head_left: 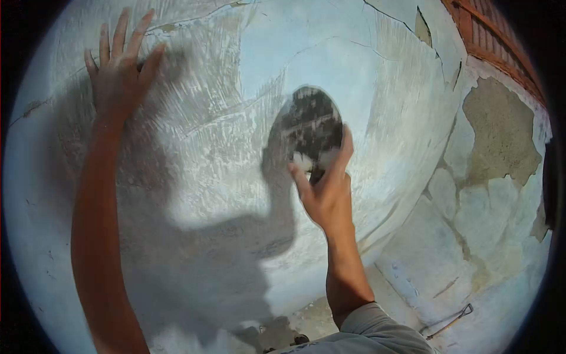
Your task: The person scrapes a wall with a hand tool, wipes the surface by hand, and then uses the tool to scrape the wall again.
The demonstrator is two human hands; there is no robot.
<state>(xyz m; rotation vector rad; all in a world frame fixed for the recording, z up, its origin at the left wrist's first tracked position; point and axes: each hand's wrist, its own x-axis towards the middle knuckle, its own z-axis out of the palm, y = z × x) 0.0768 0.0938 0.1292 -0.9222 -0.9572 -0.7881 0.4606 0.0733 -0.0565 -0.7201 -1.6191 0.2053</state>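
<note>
A dark, flat oval disc [312, 121] with pale worn patches is in my right hand [327, 189], against or very near the wall. My thumb is at its lower left edge and my fingers are along its right edge. I cannot make out what kind of tool it is. Up on the left, my left hand [121, 71] is spread on the wall with its fingers apart, holding nothing. The pale blue wall [206, 171] around both hands bears many whitish scrape marks.
Cracks run across the upper wall, and a chipped hole [423, 28] shows near its top right. A bare grey-brown patch [501, 130] marks the wall at right, below a reddish-brown slatted structure [501, 41]. A long-handled tool [451, 323] lies at lower right.
</note>
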